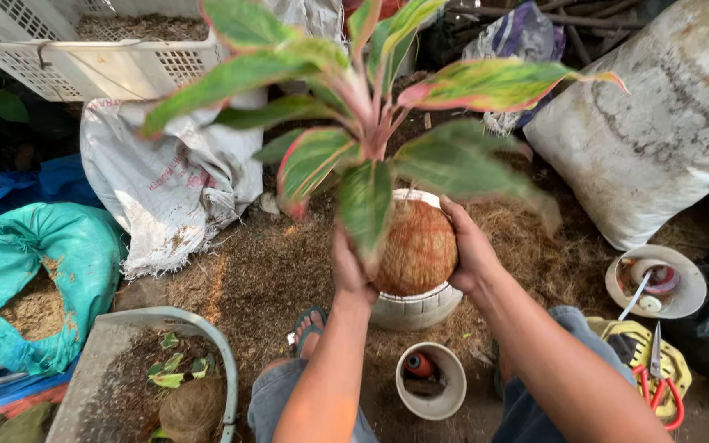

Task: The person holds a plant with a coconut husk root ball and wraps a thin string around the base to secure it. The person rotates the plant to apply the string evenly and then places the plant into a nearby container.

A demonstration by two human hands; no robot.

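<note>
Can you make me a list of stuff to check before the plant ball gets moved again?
1. Left hand on the fibre-wrapped root ball: ok.
2. Right hand on its other side: ok.
3. Plant upright, leaves unbent: ok.
4. White tyre-shaped pot under the ball: ok, though whether they touch, cannot tell.
5. Wrapping tight all round: cannot tell, far side hidden.
6. Red-handled scissors away from hands: ok.

Soft, even daylight fills the scene, brightest on the white sack (666, 123) at far right and the white crate (84, 57) at far left, both close to glare. Shadows are faint and diffuse. The near leaves (363, 205) look slightly blurred, and wide-angle distortion bends the edges.
</note>
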